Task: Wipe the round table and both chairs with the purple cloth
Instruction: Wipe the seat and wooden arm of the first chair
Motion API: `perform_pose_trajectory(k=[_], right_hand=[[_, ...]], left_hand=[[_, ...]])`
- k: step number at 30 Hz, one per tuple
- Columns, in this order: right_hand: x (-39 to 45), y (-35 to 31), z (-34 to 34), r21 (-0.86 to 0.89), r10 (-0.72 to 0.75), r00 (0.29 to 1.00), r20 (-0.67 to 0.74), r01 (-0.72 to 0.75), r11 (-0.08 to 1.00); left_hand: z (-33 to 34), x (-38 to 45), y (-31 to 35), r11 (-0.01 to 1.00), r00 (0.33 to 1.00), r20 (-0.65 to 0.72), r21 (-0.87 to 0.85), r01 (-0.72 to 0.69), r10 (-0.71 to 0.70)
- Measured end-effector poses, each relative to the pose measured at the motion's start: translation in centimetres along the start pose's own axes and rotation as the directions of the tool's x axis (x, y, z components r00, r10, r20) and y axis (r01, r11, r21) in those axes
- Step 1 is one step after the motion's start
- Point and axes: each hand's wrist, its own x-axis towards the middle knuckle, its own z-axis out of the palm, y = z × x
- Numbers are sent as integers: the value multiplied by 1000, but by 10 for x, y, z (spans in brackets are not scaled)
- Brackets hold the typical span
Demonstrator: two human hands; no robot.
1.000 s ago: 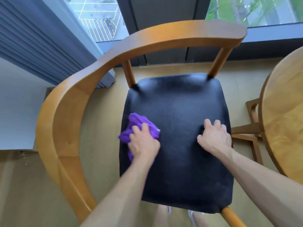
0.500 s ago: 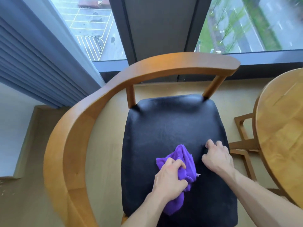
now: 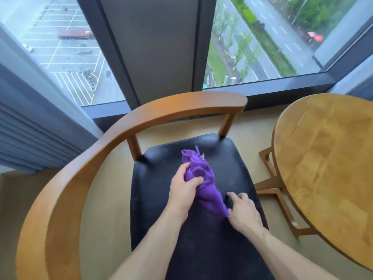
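Observation:
A wooden armchair [image 3: 84, 170] with a curved backrest and a black padded seat [image 3: 159, 190] stands in front of me. The purple cloth [image 3: 203, 182] is bunched up over the middle of the seat. My left hand [image 3: 182, 194] grips the cloth, thumb and fingers curled round its upper part. My right hand [image 3: 243, 214] lies on the seat just right of the cloth's lower end, its fingers loosely bent, touching the cloth's corner. The round wooden table [image 3: 327, 164] is at the right. Only one chair is in view.
Tall windows with dark frames [image 3: 149, 49] rise behind the chair. Grey curtains [image 3: 30, 126] hang at the left. The table's wooden legs [image 3: 272, 186] stand between the table and the chair. Beige floor [image 3: 113, 199] lies around them.
My left hand has swept the cloth from the seat's left side to its middle and bunched it up. My right hand stayed on the seat's right part. The view tilted up toward the window.

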Motion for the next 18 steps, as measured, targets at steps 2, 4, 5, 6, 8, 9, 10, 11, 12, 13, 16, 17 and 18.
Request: perform_pose_trajectory(k=[2, 4, 5, 6, 8, 9, 10, 11, 12, 13, 16, 17, 18], right_hand=[[4, 0, -3, 29, -12, 999, -47, 13, 999], [8, -2, -6, 64, -15, 994, -107, 22, 998], [12, -3, -8, 82, -14, 991, -135, 26, 996], [17, -4, -10, 114, -16, 986, -166, 35, 993], [31, -6, -20, 277, 8, 970, -242, 61, 959], [42, -8, -29, 409, 49, 965, -259, 64, 910], [54, -11, -41, 580, 101, 967, -234, 55, 813], [67, -15, -56, 760, 134, 978, -163, 38, 648], [79, -19, -70, 896, 128, 988, -82, 17, 444], [90, -21, -83, 962, 105, 994, -41, 11, 272], [120, -23, -113, 985, 28, 992, -119, 114, 131], [128, -22, -120, 977, 17, 989, -149, 145, 159], [135, -20, -124, 967, 10, 986, -168, 163, 196]], left_hand=[[16, 19, 9, 997, 1000, 18, -83, -1, 3], [34, 40, 15, 990, 1000, 27, -140, 6, -2], [43, 50, 18, 988, 1000, 29, -155, 5, 0], [52, 60, 22, 988, 1000, 29, -153, 1, 4], [70, 80, 33, 989, 1000, 9, -147, -14, 16], [79, 90, 41, 986, 1000, -6, -166, -26, 25], [89, 100, 49, 980, 999, -25, -196, -40, 35], [98, 110, 55, 972, 998, -44, -229, -49, 40], [108, 120, 61, 964, 998, -55, -263, -46, 32], [116, 128, 65, 955, 999, -46, -295, -33, 21], [133, 145, 66, 962, 998, 26, -269, -49, 58], [136, 150, 65, 974, 996, 33, -217, -70, 79], [138, 153, 64, 981, 994, 36, -170, -92, 100]])
